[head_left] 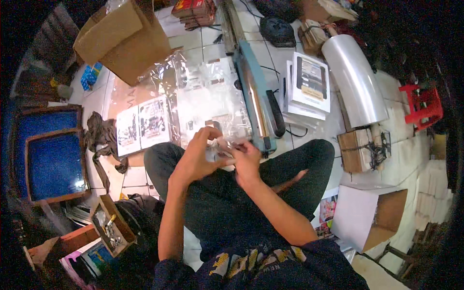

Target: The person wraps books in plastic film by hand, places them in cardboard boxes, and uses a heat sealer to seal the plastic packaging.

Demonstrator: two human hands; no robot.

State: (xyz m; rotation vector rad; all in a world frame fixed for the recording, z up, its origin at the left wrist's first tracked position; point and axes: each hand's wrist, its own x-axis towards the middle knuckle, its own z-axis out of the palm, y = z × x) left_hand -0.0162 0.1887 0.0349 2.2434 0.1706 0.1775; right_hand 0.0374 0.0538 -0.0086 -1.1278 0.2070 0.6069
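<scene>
My left hand [199, 157] and my right hand [247, 163] meet above my crossed legs. Between them is a crumpled bit of clear plastic film [223, 145], and the fingers of both hands are closed on it. Just beyond lies a stack of flat pieces in shiny clear plastic [212, 106], with pale sheets showing through. To the left of that, printed black-and-white sheets [153, 121] lie side by side. A long blue bar sealer [250, 92] with a black handle stands right of the plastic, past my right hand.
A large film roll [355, 79] lies at right, near a stack of printed books [309, 89]. An open cardboard box [123, 41] stands far left, above a dark cloth [104, 140] and blue framed screens [55, 164]. A white box [367, 215] sits right of my knee.
</scene>
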